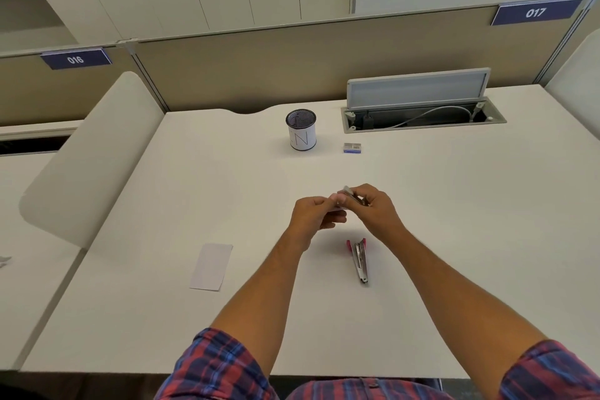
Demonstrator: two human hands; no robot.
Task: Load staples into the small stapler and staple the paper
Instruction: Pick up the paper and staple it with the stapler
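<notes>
The stapler lies opened flat on the white counter, its metal channel facing up and its pink end pointing toward 12 o'clock. Just above it, toward 12 o'clock, both hands meet in the air over the counter. The right hand has its fingers curled and pinching a small strip of staples, grey and partly hidden by the fingertips. The left hand has its fingers curled too, its thumb and forefinger touching the same strip from the 9 o'clock side. The paper, a narrow white sheet, lies flat well apart from the stapler at 9 o'clock. Farther out at 12 o'clock sits a small blue staple box, and just beside it at 9 o'clock stands a mesh pen cup. Beyond the box, an open cable hatch is set in the counter. Plaid sleeves show at the near edge.
</notes>
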